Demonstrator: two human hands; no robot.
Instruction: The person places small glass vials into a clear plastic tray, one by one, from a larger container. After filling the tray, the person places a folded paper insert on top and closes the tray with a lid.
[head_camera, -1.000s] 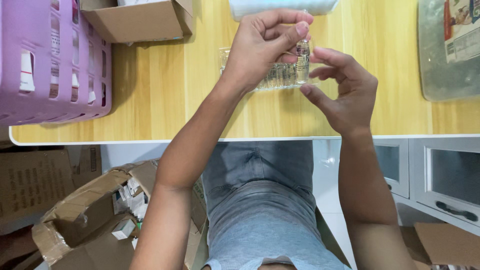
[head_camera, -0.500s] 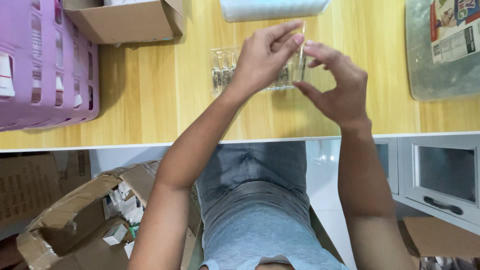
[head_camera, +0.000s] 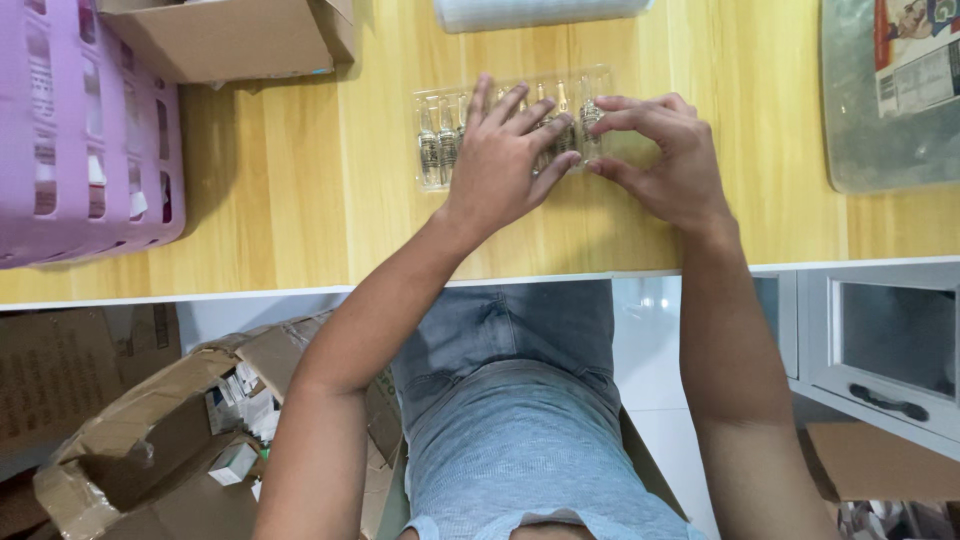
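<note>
Nearest the camera, the person's grey shirt (head_camera: 520, 450) and blue jeans (head_camera: 520, 325) fill the lower middle of the view. To the left on the floor sits a torn brown cardboard box (head_camera: 130, 450) with small white packets inside; at the lower right corner lies a flat piece of brown cardboard (head_camera: 870, 460), and above it stands a white cabinet with a dark handle (head_camera: 880, 345).

Both forearms reach up over the white front edge of the pale yellow wooden bench (head_camera: 290, 200). The left hand (head_camera: 500, 165) lies palm down with its fingers (head_camera: 515, 105) spread flat over the middle of a clear plastic blister tray of small glass ampoules (head_camera: 435, 140), pressing on it rather than closing around anything. The right hand (head_camera: 665, 165) sits just beside it, at the tray's right end; its thumb and forefinger are pinched together around one small glass ampoule (head_camera: 590, 120) that stands in the tray's last slots. The tray itself lies flat on the bench, near the middle of the bench top, its left slots uncovered and showing several ampoules side by side.

Farther out, a pink slotted plastic basket (head_camera: 80, 130) rests at the bench's left end, and an open brown cardboard carton (head_camera: 230, 40) sits just behind it. At the far edge, above the tray, lies a pale blue-white roll of ribbed material (head_camera: 540, 12). At the far right lies a grey-green flat tray (head_camera: 880, 130) with a printed paper sheet (head_camera: 920, 50) on it.
</note>
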